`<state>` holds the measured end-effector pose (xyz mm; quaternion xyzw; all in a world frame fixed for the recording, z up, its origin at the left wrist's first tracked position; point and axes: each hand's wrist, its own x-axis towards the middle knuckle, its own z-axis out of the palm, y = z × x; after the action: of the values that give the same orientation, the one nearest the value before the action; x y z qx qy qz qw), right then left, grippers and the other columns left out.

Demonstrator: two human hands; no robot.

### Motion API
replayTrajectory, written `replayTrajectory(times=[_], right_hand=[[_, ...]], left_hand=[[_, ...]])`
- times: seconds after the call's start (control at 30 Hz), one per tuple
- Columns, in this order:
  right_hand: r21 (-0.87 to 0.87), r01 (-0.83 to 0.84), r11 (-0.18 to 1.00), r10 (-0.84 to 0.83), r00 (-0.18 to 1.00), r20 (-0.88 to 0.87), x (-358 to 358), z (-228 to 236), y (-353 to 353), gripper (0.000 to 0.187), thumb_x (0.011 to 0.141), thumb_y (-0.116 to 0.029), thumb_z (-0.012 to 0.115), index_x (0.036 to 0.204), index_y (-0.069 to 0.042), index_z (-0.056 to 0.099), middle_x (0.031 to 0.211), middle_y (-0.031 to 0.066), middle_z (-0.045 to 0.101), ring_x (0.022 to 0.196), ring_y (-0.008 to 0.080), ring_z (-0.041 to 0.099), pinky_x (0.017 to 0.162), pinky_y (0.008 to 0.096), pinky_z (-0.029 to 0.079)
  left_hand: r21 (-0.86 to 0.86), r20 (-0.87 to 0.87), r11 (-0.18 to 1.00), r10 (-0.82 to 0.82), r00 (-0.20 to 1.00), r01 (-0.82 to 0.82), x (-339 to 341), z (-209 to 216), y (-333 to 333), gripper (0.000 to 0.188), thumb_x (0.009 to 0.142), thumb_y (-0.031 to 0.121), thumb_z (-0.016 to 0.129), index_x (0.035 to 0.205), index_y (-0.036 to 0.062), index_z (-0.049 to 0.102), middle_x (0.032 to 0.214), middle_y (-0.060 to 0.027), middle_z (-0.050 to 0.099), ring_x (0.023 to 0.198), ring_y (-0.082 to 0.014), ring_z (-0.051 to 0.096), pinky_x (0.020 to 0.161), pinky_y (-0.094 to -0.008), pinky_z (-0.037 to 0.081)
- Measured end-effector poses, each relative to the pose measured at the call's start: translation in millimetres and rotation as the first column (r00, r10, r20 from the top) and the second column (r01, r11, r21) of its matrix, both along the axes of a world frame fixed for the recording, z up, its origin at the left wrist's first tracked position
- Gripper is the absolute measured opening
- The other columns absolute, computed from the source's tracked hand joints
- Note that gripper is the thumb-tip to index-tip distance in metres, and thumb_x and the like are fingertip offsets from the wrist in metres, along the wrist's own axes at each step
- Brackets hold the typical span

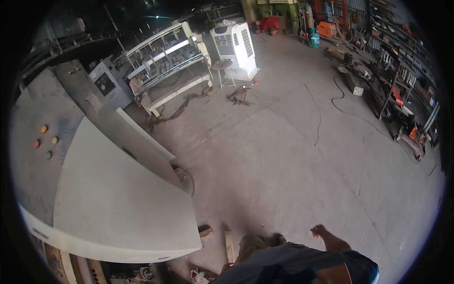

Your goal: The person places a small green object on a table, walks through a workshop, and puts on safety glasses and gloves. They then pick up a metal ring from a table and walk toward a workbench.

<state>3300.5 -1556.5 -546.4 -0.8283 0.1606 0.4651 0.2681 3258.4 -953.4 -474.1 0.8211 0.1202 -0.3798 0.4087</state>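
Note:
My right hand (319, 231) hangs out to the right of my body above the concrete floor. Its fingers look loosely curled, and nothing shows in them. Of my left hand (227, 267) only a small part seems to show beside my body at the lower edge; its fingers are hidden. To my left stands a large machine cabinet (123, 189) with a pale, worn cover. Several coloured push buttons (44, 128) sit on its grey panel. Two short pieces of wood (229, 246) lie on the floor near my feet, close to the cabinet's corner.
Farther off stand a cream metal frame machine (165, 61), a white air cooler (235, 49) and a small stool (223, 66). A teal gas cylinder (314, 38) is at the back. Cluttered shelves (402, 71) line the right wall. A dark cable (364, 117) crosses the floor.

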Motion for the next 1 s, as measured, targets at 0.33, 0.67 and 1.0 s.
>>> replayTrajectory(times=[0.33, 0.67, 1.0], right_hand=[[0.434, 0.600, 0.672, -0.735, 0.611, 0.293, 463.4, 107.6, 46.8, 0.023, 0.093, -0.032, 0.061, 0.091, -0.011, 0.071, 0.070, 0.0027, 0.069, 0.057, 0.0130, 0.063, 0.050, 0.0310, 0.052], [-0.194, -0.454, 0.870, 0.478, 0.873, 0.100, 524.1, 28.7, 55.6, 0.032, 0.084, -0.041, 0.056, 0.082, -0.013, 0.072, 0.076, 0.0118, 0.070, 0.078, 0.0269, 0.069, 0.067, 0.0409, 0.053], [0.175, 0.502, 0.847, -0.483, 0.864, -0.140, 869.0, 15.0, -53.2, 0.015, 0.094, -0.021, 0.055, 0.096, -0.009, 0.065, 0.074, 0.0102, 0.064, 0.058, 0.0215, 0.063, 0.045, 0.0355, 0.049]], left_hand=[[-0.165, -0.080, 0.968, 0.177, 0.981, -0.188, 309.9, -38.1, -8.6, 0.022, 0.093, 0.017, 0.056, 0.111, 0.0101, 0.068, 0.082, -0.0065, 0.068, 0.074, -0.0191, 0.065, 0.060, -0.0326, 0.051], [-0.014, 0.507, 0.953, -0.254, 0.824, 0.302, 842.0, -62.5, 17.2, 0.024, 0.085, 0.011, 0.060, 0.107, 0.0074, 0.067, 0.102, -0.0099, 0.069, 0.091, -0.0256, 0.064, 0.077, -0.0382, 0.051], [0.243, 0.211, 0.876, -0.466, 0.859, 0.415, 1124.7, -15.9, -132.1, 0.031, 0.092, 0.030, 0.057, 0.111, 0.0082, 0.069, 0.113, -0.0094, 0.069, 0.108, -0.0278, 0.062, 0.093, -0.0374, 0.049]])
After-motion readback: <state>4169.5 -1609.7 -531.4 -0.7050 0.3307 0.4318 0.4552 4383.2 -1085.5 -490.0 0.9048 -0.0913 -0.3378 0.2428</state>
